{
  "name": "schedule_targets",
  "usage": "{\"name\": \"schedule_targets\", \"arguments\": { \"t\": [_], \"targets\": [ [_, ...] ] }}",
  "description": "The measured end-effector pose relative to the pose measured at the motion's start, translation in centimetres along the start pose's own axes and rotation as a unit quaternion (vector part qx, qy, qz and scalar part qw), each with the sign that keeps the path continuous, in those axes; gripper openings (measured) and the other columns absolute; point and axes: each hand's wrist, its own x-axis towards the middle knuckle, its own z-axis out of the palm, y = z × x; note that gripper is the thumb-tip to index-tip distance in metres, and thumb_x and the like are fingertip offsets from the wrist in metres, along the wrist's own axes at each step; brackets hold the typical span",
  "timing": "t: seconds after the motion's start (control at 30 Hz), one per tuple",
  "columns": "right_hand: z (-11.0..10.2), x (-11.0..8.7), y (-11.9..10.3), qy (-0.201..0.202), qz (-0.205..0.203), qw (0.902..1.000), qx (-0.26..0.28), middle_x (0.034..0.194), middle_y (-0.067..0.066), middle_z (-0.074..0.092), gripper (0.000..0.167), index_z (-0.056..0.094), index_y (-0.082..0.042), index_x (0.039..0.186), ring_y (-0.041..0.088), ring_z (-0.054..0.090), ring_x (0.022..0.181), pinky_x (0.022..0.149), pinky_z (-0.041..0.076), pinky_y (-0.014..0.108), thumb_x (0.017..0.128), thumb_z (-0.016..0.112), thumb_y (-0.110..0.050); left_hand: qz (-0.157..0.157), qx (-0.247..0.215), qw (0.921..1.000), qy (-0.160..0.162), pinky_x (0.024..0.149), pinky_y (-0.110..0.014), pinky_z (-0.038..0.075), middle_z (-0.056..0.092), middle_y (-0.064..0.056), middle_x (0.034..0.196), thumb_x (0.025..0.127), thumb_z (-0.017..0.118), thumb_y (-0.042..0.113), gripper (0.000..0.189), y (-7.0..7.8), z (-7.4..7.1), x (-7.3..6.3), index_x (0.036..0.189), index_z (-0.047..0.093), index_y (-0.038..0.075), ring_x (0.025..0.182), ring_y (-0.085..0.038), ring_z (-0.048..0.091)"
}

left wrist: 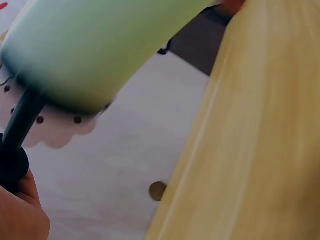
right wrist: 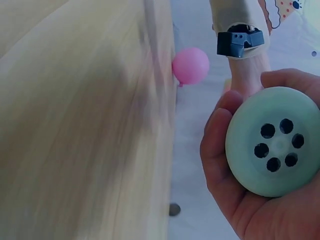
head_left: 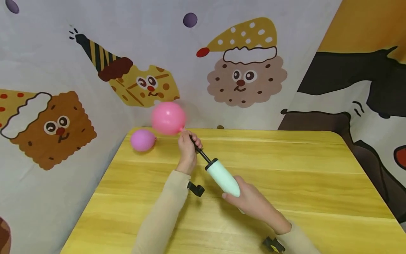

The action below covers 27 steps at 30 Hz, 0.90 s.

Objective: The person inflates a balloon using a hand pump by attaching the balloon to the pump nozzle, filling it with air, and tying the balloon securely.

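A mint-green balloon pump (head_left: 223, 178) slants over the table, its black rod (head_left: 205, 156) drawn partly out of the body. My right hand (head_left: 253, 201) grips the body near its lower end. In the right wrist view, the fingers of that right hand (right wrist: 220, 155) curl around the pump's round end (right wrist: 280, 142), which has several holes. At the rod's black tip, my left hand (head_left: 188, 146) holds the pump's far end. An inflated pink balloon (head_left: 168, 118) stands out just beyond this hand; the fingers hide where its neck meets the nozzle.
A smaller, tied purple-pink balloon (head_left: 142, 140) lies at the far left corner of the wooden table (head_left: 301, 176). Behind the table hangs a white cloth (head_left: 152, 35) with cartoon pictures. Each sleeve carries a black wrist mount (head_left: 196, 189).
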Motion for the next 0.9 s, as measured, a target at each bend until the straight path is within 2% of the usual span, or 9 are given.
{"name": "schedule_targets", "arguments": {
  "t": [0.1, 0.23, 0.37, 0.6, 0.7, 0.9],
  "targets": [
    [-0.7, -1.0, 0.2, -0.004, -0.002, 0.9998, -0.021, 0.081, 0.005, 0.060, 0.066, 0.049, -0.001, 0.140, 0.014, 0.057, 0.054, 0.044, 0.050, 0.032, 0.093, 0.076, -0.040, 0.008, -0.013, 0.9996, 0.023, 0.043, -0.021, 0.040, 0.045, 0.003, 0.062, 0.113, 0.031, 0.019, 0.041, 0.8, -0.5, 1.0, 0.075, 0.045, 0.012, 0.048, -0.008, 0.043],
    [-1.1, -1.7, 0.6, -0.007, -0.006, 0.9993, -0.036, 0.084, 0.005, 0.061, 0.067, 0.050, -0.002, 0.139, 0.014, 0.057, 0.054, 0.043, 0.050, 0.031, 0.092, 0.078, -0.039, 0.008, -0.029, 0.9987, 0.042, 0.043, -0.020, 0.037, 0.044, 0.003, 0.062, 0.113, 0.033, 0.021, 0.041, 1.4, -0.9, 1.7, 0.074, 0.045, 0.012, 0.048, -0.008, 0.041],
    [-0.9, -1.7, 1.2, -0.007, -0.011, 0.9989, -0.044, 0.085, 0.005, 0.062, 0.065, 0.051, 0.000, 0.135, 0.014, 0.058, 0.057, 0.045, 0.051, 0.031, 0.088, 0.082, -0.034, 0.003, -0.026, 0.9990, 0.037, 0.044, -0.020, 0.037, 0.044, 0.003, 0.063, 0.114, 0.032, 0.023, 0.041, 1.0, -0.7, 1.6, 0.077, 0.044, 0.012, 0.049, -0.007, 0.041],
    [-0.2, -0.6, 2.0, -0.012, -0.009, 0.9996, -0.024, 0.089, 0.005, 0.062, 0.060, 0.053, 0.001, 0.130, 0.017, 0.060, 0.067, 0.051, 0.054, 0.032, 0.087, 0.082, -0.030, 0.005, -0.007, 0.9998, 0.018, 0.045, -0.020, 0.040, 0.044, 0.004, 0.064, 0.115, 0.029, 0.037, 0.046, -0.4, -0.6, 0.1, 0.079, 0.044, 0.012, 0.050, -0.007, 0.041],
    [0.1, 0.2, 1.7, -0.012, -0.011, 0.9997, -0.016, 0.087, 0.006, 0.062, 0.059, 0.053, 0.001, 0.129, 0.017, 0.060, 0.065, 0.050, 0.054, 0.033, 0.088, 0.081, -0.030, -0.005, -0.001, 1.0000, 0.006, 0.046, -0.020, 0.040, 0.045, 0.004, 0.065, 0.115, 0.029, 0.040, 0.047, -0.9, -0.5, -1.0, 0.079, 0.044, 0.013, 0.051, -0.008, 0.042],
    [0.4, 1.9, 0.8, -0.011, -0.028, 0.9994, -0.018, 0.087, 0.006, 0.062, 0.063, 0.053, 0.003, 0.131, 0.016, 0.060, 0.065, 0.051, 0.054, 0.034, 0.087, 0.082, -0.031, -0.020, -0.006, 0.9997, -0.015, 0.047, -0.021, 0.040, 0.045, 0.003, 0.065, 0.115, 0.030, 0.038, 0.046, -1.4, -0.1, -3.1, 0.079, 0.045, 0.013, 0.051, -0.009, 0.042]
  ]
}}
